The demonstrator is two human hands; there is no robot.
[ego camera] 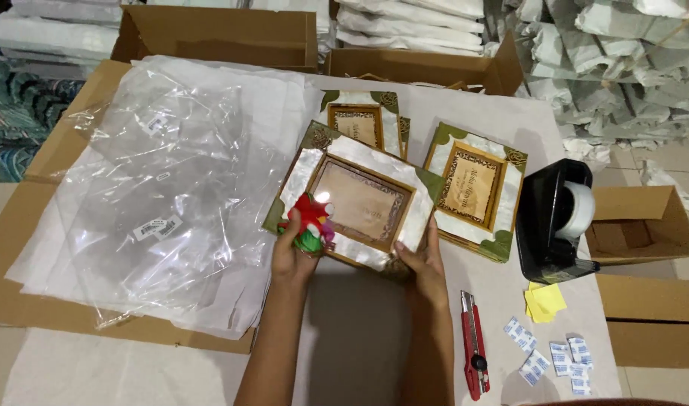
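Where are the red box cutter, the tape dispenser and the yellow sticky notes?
red box cutter (pixel 473 344), head view, middle of its red handle.
tape dispenser (pixel 546 218), head view, its black side wall.
yellow sticky notes (pixel 544 302), head view, centre of the top sheet.

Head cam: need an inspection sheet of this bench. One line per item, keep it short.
Surface: pale paper-covered table laid over flattened cardboard.
Job's things: picture frame with shell-look border and green corners, held at its lower edge; small red and green trinket against its left side.
Clutter: two more frames; clear plastic bags; black tape dispenser; red utility knife; yellow sticky notes; small white sachets.
Grippers: left hand grips frame and trinket; right hand grips the frame's lower right corner.
Cables: nothing seen.
Surroundings: open cardboard boxes; stacked white wrapped parcels; tiled floor.
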